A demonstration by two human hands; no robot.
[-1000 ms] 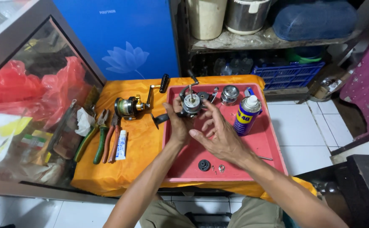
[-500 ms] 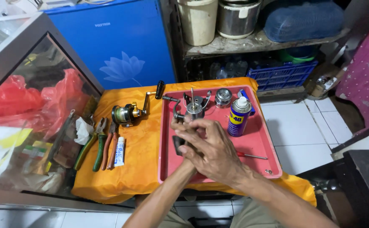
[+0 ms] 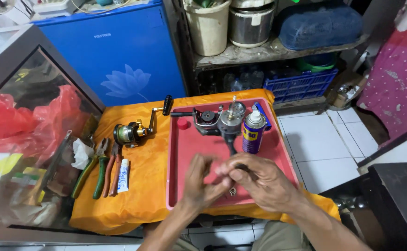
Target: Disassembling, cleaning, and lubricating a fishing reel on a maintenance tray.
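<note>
My left hand [image 3: 198, 182] and my right hand [image 3: 260, 179] meet over the near half of a red tray [image 3: 181, 153]. Their fingertips pinch a small dark part [image 3: 240, 166], which is blurred and mostly hidden. A tiny metal ring [image 3: 233, 191] lies on the tray just under the fingers. At the back of the tray rests a partly dismantled grey fishing reel [image 3: 222, 122]. An upright blue and yellow spray can [image 3: 253, 132] stands to its right.
The tray sits on an orange cloth [image 3: 138, 186] over a low table. On the cloth lie a gold and black reel [image 3: 131, 132], pliers [image 3: 96, 169], a white tube [image 3: 123, 175] and a tissue [image 3: 80, 153]. A glass cabinet stands left and a blue fridge behind.
My hands have drawn back from the reel at the back of the tray to its near half and come together. The camera has shifted slightly.
</note>
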